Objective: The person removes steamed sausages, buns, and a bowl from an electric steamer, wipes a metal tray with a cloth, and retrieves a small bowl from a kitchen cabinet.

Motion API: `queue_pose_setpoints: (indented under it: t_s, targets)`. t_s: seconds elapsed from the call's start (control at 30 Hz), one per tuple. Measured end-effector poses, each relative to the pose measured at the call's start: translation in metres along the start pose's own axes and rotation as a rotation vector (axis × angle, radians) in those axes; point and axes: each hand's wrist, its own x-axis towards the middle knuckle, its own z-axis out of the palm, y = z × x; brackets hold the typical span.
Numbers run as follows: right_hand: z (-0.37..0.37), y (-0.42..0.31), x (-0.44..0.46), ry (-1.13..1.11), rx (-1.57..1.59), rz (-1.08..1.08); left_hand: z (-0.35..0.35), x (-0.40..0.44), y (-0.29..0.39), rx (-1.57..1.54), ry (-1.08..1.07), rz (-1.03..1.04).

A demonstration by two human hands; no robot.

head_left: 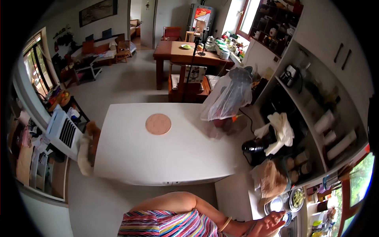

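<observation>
My left arm, with a pale bracelet point(225, 224) at the wrist, reaches across the bottom of the view. At its end is my left hand point(270, 224), with fingers slightly bent and apart and nothing visible in them. It is close to the metal bowl point(275, 204) and the bowl of green vegetables point(297, 198) on the right-hand counter; whether it touches anything there is unclear. I cannot make out my right hand separately. A round pinkish mat point(158, 124) lies on the white island point(130, 158), away from my hand.
A clear plastic cover point(229, 96) drapes over something at the island's right end. Beyond stands a wooden table point(166, 49) with a plate point(186, 46). A brown bag point(270, 179) and black appliance point(252, 147) line the right counter. A dog point(85, 154) is beside the island's left end.
</observation>
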Motion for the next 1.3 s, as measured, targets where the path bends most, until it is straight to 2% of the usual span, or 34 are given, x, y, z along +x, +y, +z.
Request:
queue_pose_setpoints:
  t_s: [0.13, 0.33, 0.73, 0.93, 0.97, 1.0, 1.1, 1.2, 1.3]
  targets:
    - [-0.028, 0.018, 0.029, 0.327, -0.360, 0.033, -0.007, -0.015, 0.064, -0.023, -0.017, -0.022]
    - [-0.053, 0.041, 0.062, 0.538, -0.540, 0.095, -0.019, -0.042, 0.141, -0.056, -0.024, -0.021]
    - [-0.071, 0.073, 0.113, 0.660, -0.654, 0.143, -0.046, -0.066, 0.249, -0.119, -0.072, -0.016]
    - [-0.077, 0.085, 0.129, 0.702, -0.695, 0.166, -0.066, -0.069, 0.291, -0.225, -0.188, 0.038]
    - [-0.077, 0.087, 0.132, 0.707, -0.701, 0.169, -0.072, -0.068, 0.295, -0.225, -0.176, 0.046]
    - [-0.078, 0.088, 0.133, 0.711, -0.705, 0.168, -0.080, -0.065, 0.293, -0.162, -0.078, -0.033]
    - [-0.079, 0.093, 0.138, 0.728, -0.718, 0.177, -0.089, -0.050, 0.280, -0.206, 0.097, 0.037]
    - [-0.082, 0.097, 0.143, 0.741, -0.730, 0.184, -0.064, -0.079, 0.295, -0.412, 0.114, -0.076]
    - [-0.083, 0.097, 0.144, 0.755, -0.740, 0.191, -0.073, -0.092, 0.305, 0.017, -0.044, -0.017]
